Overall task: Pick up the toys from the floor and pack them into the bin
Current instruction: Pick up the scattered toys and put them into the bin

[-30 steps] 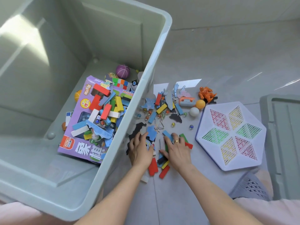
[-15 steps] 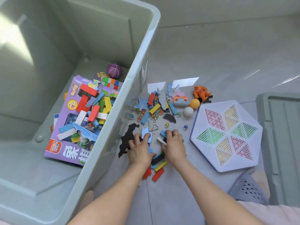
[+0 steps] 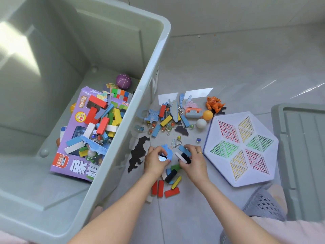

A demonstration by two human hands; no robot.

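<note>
A person crouches over a grey tiled floor, seen from above, gathering scattered toys beside a large pale green bin [image 3: 154,95]. The left hand [image 3: 155,162] is curled around a flat blue puzzle piece [image 3: 167,152], fingers and thumb pinching it. The right hand [image 3: 192,162], wearing a ring, grips a small stack of wooden blocks [image 3: 183,155], blue, white and black, their long axes slanting away from the bin.

Both hands sit just beside the bin's near wall, the left hand nearer to it. The bin lies to the left of the hands, its open top reached by lifting up and over the rim. Inside it rest a purple game box [image 3: 79,150], many coloured blocks and a purple ball [image 3: 123,81].

More loose blocks [image 3: 167,184] lie on the floor just below the hands, between the forearms. Farther from the person, near the bin wall, lie marbles, more blocks, two small balls and an orange figure [image 3: 214,103]. A white hexagonal game board [image 3: 241,148] lies on the far side of the right hand from the bin.
</note>
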